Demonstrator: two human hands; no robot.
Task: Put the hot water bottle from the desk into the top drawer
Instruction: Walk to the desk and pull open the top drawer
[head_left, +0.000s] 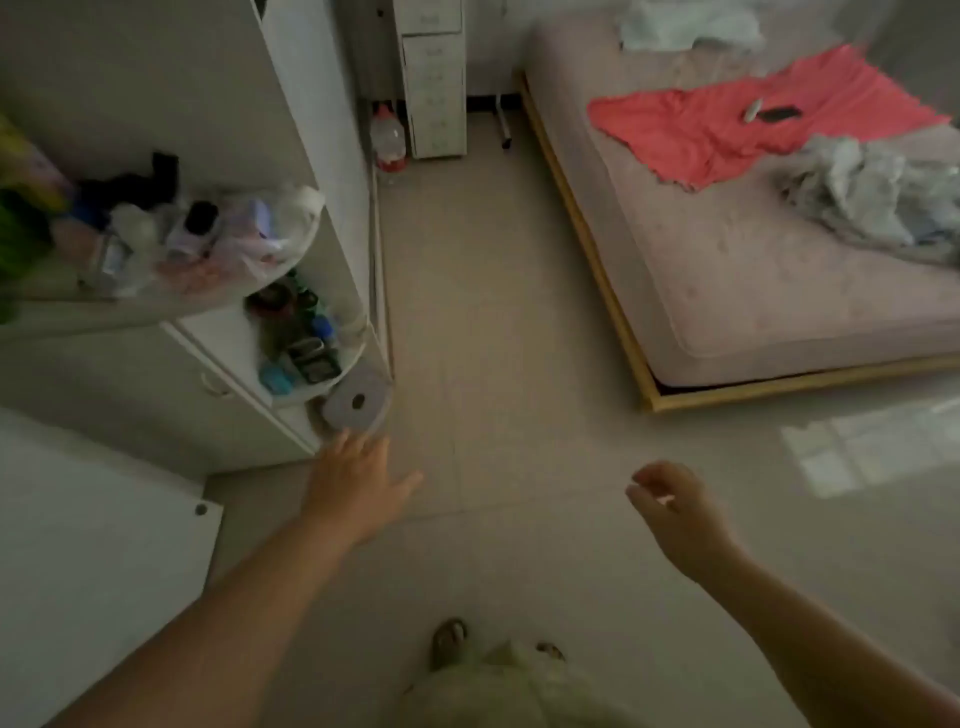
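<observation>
White panels fill the left edge for us: a flat white board (98, 530) with a round fitting, cut off by the frame, so we can't tell what it belongs to. Above it, rounded corner shelves (306, 244) on a white cabinet are crammed with bags, bottles and small jars, too blurry and dim to sort out. A toilet paper roll (357, 401) sits on the lowest shelf.

We honestly can't find the hot water bottle anywhere in this view, it's either hidden in that clutter or out of frame.

Our left hand (358, 488) reaches forward with the arm stretched out, palm down, fingers spread wide and holding nothing, fingertips just below the paper roll. Further back against the wall stands a narrow white drawer unit (435, 83), its top cut off, with a clear plastic jug (388, 139) beside it.

Our right hand (675, 509) hangs over the tiled floor (519, 312), fingers loosely curled, empty. Right of that is a low bed (753, 270) with a pink-red cloth (727, 124), two small dark objects we can't identify, and crumpled grey fabric (872, 192).
</observation>
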